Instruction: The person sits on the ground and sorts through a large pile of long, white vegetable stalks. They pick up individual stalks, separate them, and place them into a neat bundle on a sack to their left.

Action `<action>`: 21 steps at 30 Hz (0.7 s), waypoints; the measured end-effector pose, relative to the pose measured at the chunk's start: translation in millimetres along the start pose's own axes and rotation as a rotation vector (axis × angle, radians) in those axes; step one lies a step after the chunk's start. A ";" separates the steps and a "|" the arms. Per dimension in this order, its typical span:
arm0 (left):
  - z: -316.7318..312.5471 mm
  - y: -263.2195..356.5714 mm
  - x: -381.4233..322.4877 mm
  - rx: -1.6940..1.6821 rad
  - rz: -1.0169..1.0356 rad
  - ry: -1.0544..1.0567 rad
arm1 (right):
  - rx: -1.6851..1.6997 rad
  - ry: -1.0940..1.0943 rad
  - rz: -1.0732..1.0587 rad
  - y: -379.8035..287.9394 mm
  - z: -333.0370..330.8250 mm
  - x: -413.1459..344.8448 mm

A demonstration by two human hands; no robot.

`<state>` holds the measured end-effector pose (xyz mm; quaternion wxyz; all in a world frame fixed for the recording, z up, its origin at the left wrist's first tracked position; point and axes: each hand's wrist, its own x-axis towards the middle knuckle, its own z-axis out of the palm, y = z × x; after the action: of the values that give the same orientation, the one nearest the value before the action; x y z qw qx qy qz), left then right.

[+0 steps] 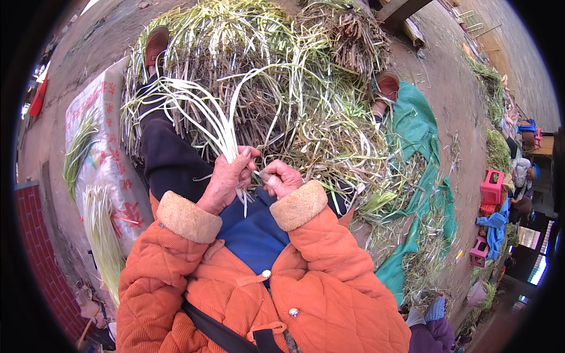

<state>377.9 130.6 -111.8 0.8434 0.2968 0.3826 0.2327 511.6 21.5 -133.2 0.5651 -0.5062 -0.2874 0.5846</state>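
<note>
My left hand (225, 181) grips a small bunch of pale chive-like stalks (226, 132), white ends down by the palm and leaves fanning away up and left. Close beside it, my right hand (283, 178) pinches a thin stalk (257, 173) between thumb and fingers. Both hands are above the blue cloth (251, 225) over my lap. Between my spread legs lies a big heap of uncleaned stalks (229, 92), with brown, dry bases and yellow-green leaves. Loose trimmings (340, 154) cover its near right side.
At left, a white plastic sack (86, 170) with red writing bears a pale bunch (99, 225) and a greener bunch (79, 154). Green cloth (410, 119) lies right of my foot. Farther right are pink stools (492, 187) and a seated person (523, 174). Purple trousers (430, 337) show lower right.
</note>
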 end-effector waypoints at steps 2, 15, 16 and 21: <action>-7.8 13.2 1.6 -0.035 0.049 0.023 | 0.253 0.273 -0.097 -4.2 -10.7 -2.7; -66.3 201.3 -3.3 -0.357 0.674 -0.242 | -0.660 0.446 -0.146 -19.6 -86.2 119.9; -57.1 181.8 4.1 -0.425 0.538 -0.357 | -0.694 0.326 -0.054 -5.1 -77.4 125.4; -11.6 53.8 24.1 -0.161 0.055 0.023 | -0.594 0.598 -0.137 32.0 -37.0 110.8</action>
<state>374.3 187.8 -93.7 0.8535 0.2355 0.3640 0.2892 550.5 111.9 -203.8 0.4907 -0.7741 -0.3000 0.2648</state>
